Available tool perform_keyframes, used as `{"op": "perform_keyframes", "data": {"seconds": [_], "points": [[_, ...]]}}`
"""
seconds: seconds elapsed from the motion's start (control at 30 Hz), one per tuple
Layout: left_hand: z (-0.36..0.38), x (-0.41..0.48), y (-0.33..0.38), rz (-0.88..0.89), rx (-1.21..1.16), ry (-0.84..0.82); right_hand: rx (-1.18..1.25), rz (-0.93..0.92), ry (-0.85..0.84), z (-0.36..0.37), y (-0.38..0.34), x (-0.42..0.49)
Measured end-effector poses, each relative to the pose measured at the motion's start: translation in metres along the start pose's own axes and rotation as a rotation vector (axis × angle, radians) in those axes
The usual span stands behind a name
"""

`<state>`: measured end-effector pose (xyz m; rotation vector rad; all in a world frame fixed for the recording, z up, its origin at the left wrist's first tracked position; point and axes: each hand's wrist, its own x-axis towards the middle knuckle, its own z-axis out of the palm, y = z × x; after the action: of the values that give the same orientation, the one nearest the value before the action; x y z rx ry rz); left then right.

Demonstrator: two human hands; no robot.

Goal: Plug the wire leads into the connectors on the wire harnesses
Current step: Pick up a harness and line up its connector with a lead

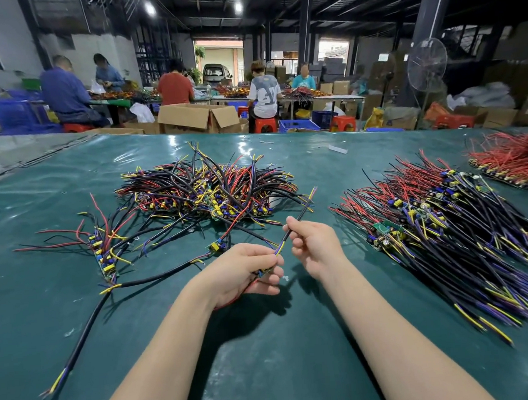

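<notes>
Two bare forearms (172, 342) are stretched over a glossy dark green tabletop (48, 303). A small green circuit-board harness (262, 272) is gripped in the curled left hand (245, 274). A black sheathed cable (303, 210) (yellow and blue leads just beside the board) is pinched by the right hand (315, 246).

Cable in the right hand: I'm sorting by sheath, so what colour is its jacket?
The cable is black, head view; yellow and purple leads at its lower end.
</notes>
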<state>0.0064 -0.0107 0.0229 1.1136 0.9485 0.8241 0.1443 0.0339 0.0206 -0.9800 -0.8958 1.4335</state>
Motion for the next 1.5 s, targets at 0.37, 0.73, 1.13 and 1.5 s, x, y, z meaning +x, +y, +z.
{"op": "perform_keyframes", "data": {"seconds": [0.37,0.73,1.13,1.5], "points": [[-0.021,0.005,0.017,0.472,-0.722,0.478,-0.489,0.088,-0.497,0.029,0.017,-0.022],[-0.008,0.007,0.018,0.484,-0.661,0.494,-0.245,0.056,-0.285,0.038,0.014,-0.027],[-0.03,0.001,0.025,0.403,-1.0,0.64,-0.562,-0.31,-0.31,0.04,0.015,-0.028],[-0.052,-0.002,0.027,0.444,-1.072,0.67,-0.759,-0.028,-0.884,0.031,-0.006,-0.04]]}}
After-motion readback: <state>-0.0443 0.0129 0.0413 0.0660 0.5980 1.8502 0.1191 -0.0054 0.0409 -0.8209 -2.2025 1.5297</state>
